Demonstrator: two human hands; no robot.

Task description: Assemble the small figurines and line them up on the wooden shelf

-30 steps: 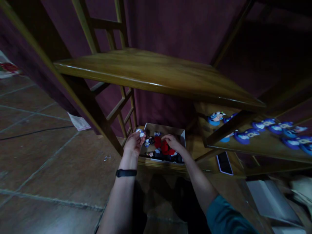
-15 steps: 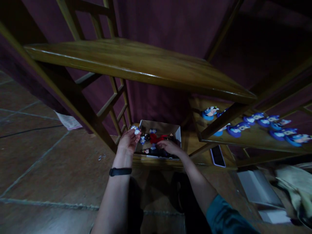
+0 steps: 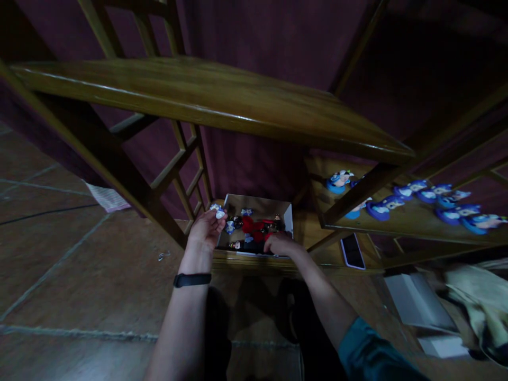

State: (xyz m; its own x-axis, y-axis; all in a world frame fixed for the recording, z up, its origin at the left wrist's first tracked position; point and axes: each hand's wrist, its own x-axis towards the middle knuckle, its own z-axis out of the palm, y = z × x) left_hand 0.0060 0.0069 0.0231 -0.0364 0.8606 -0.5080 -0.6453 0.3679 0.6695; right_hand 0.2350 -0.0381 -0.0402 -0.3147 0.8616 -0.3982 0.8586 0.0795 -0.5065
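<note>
Your left hand (image 3: 205,232) is raised at the left edge of the open box (image 3: 288,218) on the lowest shelf, its fingers closed around a small white-and-blue figurine (image 3: 218,211) held just above the box rim. Your right hand (image 3: 281,243) rests palm-down on the red and black figurines (image 3: 254,228) lying in the box; whether it grips one cannot be told. A row of blue figurines (image 3: 413,197) and a phone (image 3: 350,251) lie on the shelves to the right.

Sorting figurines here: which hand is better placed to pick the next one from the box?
Right hand: it rests in the box on the figurines. Left hand already holds one.
</note>
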